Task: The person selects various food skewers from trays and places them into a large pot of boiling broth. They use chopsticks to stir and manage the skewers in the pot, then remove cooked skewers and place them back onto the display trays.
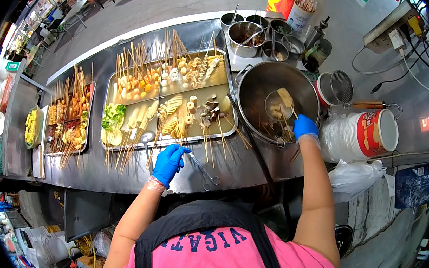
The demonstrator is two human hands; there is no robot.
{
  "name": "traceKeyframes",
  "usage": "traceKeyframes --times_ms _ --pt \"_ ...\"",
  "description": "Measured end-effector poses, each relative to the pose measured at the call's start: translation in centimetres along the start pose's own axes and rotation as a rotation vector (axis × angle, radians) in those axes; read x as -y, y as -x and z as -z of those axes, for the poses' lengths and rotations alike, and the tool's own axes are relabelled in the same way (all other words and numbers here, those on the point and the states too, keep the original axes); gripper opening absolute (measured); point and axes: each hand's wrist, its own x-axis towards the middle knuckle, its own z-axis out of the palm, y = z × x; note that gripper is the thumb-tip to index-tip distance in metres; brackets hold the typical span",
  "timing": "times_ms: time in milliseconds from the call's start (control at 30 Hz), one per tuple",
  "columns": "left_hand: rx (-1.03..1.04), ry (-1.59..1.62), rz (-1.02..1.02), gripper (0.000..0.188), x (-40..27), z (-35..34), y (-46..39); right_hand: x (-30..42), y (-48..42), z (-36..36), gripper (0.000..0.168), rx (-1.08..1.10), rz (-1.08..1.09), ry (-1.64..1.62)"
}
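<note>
My right hand (306, 128), in a blue glove, grips a bamboo skewer carrying a flat, pale-yellow folded food piece (285, 97). It is above a large steel pot (245, 109), where a round strainer (270, 102) and more skewers sit. My left hand (168, 163), also gloved in blue, has its fingers closed at the stick ends of bamboo skewers (180, 143) along the near side of a divided steel tray (109, 83). Beside those fingers lie metal scissors (204, 172), or a similar ring-handled tool. Their tips are partly behind the hand.
Steel sauce pots (243, 48) stand behind the large pot. Stacked paper tubs (371, 131) and a mesh strainer (341, 87) are to its right. Another skewer tray (64, 153) and bagged corn (33, 126) are at left. A power strip (386, 32) with cables is upper right.
</note>
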Motion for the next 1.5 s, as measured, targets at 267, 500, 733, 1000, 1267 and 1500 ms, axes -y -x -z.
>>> traceKeyframes --times_ms 267,500,733,1000,1267,1500 --pt "0.027 0.007 0.027 0.022 0.1 -0.3 -0.4 1.1 -3.5 -3.2 0.023 0.14 0.108 0.153" --pt "0.012 0.018 0.037 0.022 0.2 -0.2 0.0 3.6 -3.3 -2.8 0.034 0.417 0.265 0.399" --pt "0.01 0.039 0.066 0.025 -0.4 -0.3 1.0 7.6 -1.6 0.8 0.06 0.699 0.24 0.985" --pt "0.067 0.089 0.1 0.024 -0.9 -0.4 1.6 3.2 -5.1 -4.4 0.036 0.611 0.172 0.582" --pt "0.141 0.043 0.094 0.023 -1.4 -0.5 1.3 -1.5 -8.9 -8.4 0.041 0.479 0.297 0.554" --pt "0.106 0.128 0.075 0.023 -0.5 -0.2 0.8 0.8 -8.3 -5.2 0.035 0.177 0.208 0.174"
